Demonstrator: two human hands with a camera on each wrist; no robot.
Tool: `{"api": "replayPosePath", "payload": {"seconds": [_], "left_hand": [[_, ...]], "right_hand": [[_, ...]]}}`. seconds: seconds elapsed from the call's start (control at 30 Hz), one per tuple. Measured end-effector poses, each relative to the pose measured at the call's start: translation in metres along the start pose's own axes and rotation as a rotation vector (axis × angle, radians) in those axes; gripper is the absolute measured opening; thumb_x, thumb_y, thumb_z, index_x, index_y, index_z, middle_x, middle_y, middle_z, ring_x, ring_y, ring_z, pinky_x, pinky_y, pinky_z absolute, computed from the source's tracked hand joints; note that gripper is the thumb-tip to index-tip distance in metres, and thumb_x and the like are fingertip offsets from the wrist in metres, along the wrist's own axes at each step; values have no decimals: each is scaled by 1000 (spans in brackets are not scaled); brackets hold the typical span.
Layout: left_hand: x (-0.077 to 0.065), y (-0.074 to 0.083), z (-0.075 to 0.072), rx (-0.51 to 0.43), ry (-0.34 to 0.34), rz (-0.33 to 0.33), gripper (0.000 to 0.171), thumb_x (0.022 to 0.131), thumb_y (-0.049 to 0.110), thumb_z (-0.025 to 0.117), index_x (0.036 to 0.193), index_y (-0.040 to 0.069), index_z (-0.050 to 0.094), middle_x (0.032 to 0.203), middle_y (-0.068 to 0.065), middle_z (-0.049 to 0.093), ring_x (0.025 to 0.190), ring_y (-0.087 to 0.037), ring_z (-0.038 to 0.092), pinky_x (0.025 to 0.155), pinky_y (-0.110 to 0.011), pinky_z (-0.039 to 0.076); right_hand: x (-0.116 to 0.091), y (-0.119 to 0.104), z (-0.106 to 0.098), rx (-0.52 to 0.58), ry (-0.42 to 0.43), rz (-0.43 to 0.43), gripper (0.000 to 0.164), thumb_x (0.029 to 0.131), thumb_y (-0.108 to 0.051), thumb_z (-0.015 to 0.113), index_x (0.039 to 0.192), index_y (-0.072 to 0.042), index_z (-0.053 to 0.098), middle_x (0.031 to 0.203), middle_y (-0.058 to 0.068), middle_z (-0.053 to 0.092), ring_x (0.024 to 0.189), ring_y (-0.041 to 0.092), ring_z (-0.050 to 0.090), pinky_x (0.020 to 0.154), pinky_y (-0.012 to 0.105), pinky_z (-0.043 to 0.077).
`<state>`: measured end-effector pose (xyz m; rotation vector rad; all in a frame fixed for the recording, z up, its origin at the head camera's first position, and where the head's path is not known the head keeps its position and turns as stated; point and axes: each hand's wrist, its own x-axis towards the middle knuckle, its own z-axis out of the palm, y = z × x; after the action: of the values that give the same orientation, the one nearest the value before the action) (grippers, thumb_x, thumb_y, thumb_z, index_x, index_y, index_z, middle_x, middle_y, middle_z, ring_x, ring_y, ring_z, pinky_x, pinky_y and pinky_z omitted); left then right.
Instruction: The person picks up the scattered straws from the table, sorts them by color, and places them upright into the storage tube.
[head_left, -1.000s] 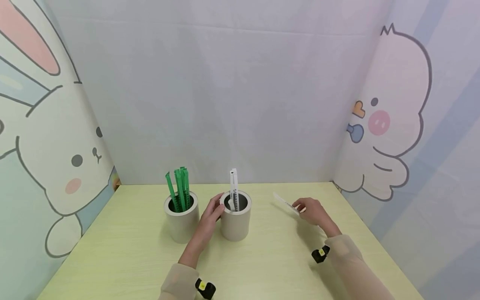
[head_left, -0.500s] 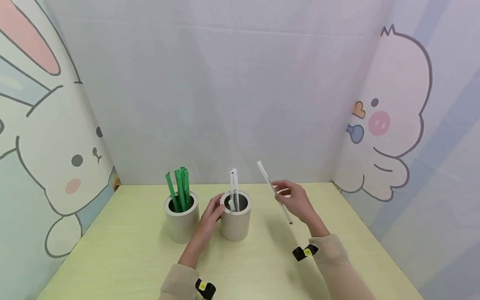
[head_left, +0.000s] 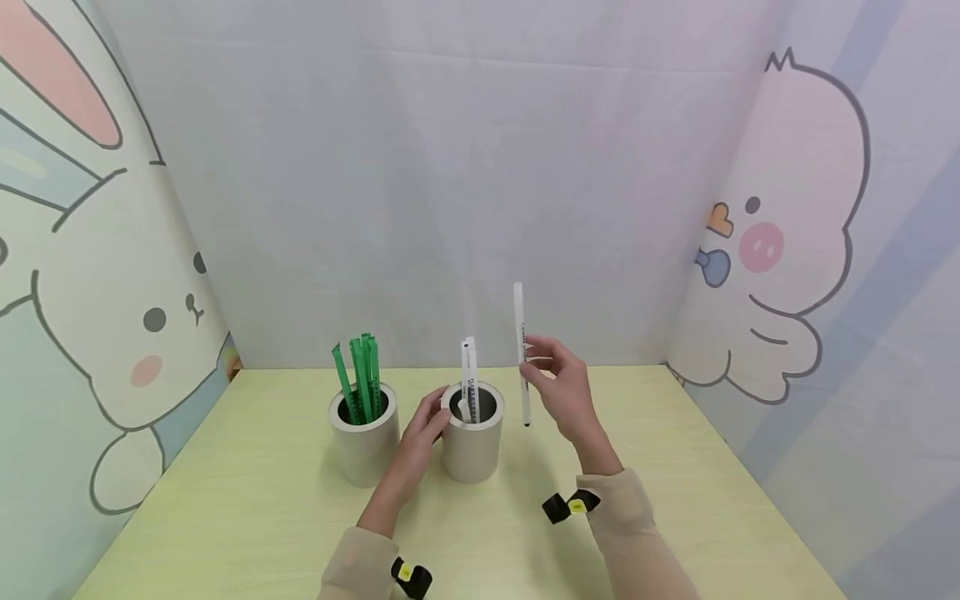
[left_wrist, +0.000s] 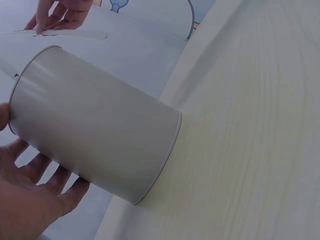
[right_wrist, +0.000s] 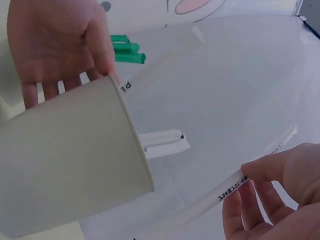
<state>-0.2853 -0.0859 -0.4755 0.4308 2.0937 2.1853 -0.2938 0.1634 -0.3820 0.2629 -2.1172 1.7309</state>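
My right hand [head_left: 562, 390] pinches a paper-wrapped white straw [head_left: 520, 312] between thumb and fingers. The straw stands nearly upright in the air, just right of a beige cylindrical cup [head_left: 471, 454]. Black print runs along its wrapper in the right wrist view. My left hand [head_left: 412, 454] holds that cup from its left side, thumb at the rim and fingers against the wall, as the left wrist view shows. Several wrapped white straws [head_left: 468, 362] stand in the cup, their lower ends hidden inside.
Left of my left hand is a second beige cup [head_left: 363, 454] with several green wrapped straws [head_left: 360, 367]. Both cups stand on a pale yellow wooden table [head_left: 225, 500]. A grey-white cloth backdrop [head_left: 390, 183] rises behind, with cartoon-printed side panels.
My right hand has lifted the white straw off the table at the right, carried it left towards the cup and turned it from slanting to nearly upright. The left hand has stayed on the cup.
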Motion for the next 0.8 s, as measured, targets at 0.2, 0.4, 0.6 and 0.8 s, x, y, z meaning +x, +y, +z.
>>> {"api": "replayPosePath", "payload": {"seconds": [0.2,0.4,0.6,0.8], "left_hand": [[0,1,0,15,-4,9,53,115,33,46,164,18,36,167,-17,37,156,-36,33,127,-62,27],[0,0,0,6,-7,13,52,115,32,46,165,17,36,168,-16,36,158,-37,30,128,-61,25],[-1,1,0,10,-12,6,53,115,32,46,165,17,35,169,-15,35,159,-36,30,128,-61,26],[-1,3,0,10,-9,5,53,115,33,45,165,17,35,169,-15,36,158,-36,30,128,-61,26]], "right_hand": [[-1,-13,11,120,82,-55,42,94,9,74,133,-6,71,115,19,68,99,25,67,84,25,58],[-4,-18,24,225,141,-121,41,94,8,75,133,-4,69,114,15,67,99,22,68,85,25,61],[-10,-14,35,293,149,-130,41,93,9,75,133,-2,67,111,7,66,101,21,68,87,26,62],[-13,-11,40,318,170,-143,41,93,9,75,133,0,67,111,6,67,99,19,68,88,26,62]]}}
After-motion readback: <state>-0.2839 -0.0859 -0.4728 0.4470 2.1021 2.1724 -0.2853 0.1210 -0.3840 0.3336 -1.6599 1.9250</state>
